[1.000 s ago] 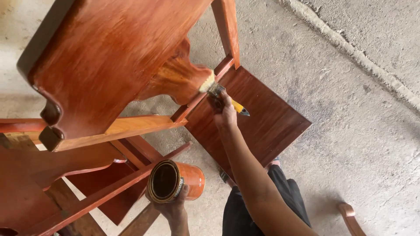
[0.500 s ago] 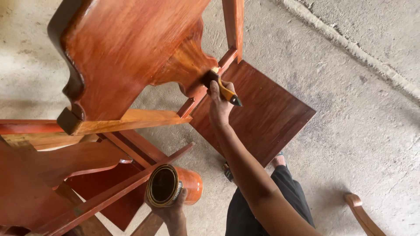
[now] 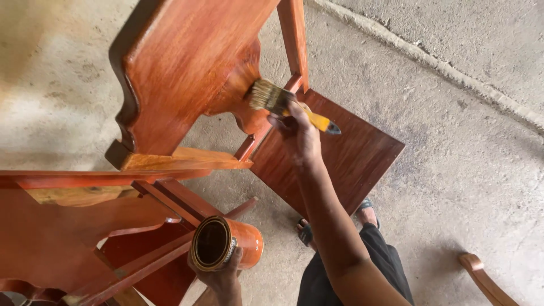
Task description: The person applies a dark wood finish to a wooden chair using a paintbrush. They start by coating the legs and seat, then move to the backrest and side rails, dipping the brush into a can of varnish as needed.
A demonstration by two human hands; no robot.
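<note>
My right hand (image 3: 299, 131) grips a paintbrush (image 3: 283, 103) with a yellow handle. Its pale bristles press against the lower edge of a reddish-brown carved chair back (image 3: 187, 73) at the top of the view. My left hand (image 3: 222, 276) holds an orange tin (image 3: 225, 243) from below, tilted so its dark open mouth faces me. The tin sits low in the view, next to the red rails of a second wooden chair (image 3: 85, 226).
A stained flat wooden panel (image 3: 351, 158) lies on the concrete floor (image 3: 464, 141) under my right arm. My sandalled feet (image 3: 340, 221) stand at its near edge. A curved wooden piece (image 3: 481, 277) lies at the lower right. A raised concrete ridge (image 3: 430, 56) crosses the upper right.
My right hand moved the brush along the lower edge of the carved chair back. The view shifted, so the chair back now sits further right. The tin stays in my left hand.
</note>
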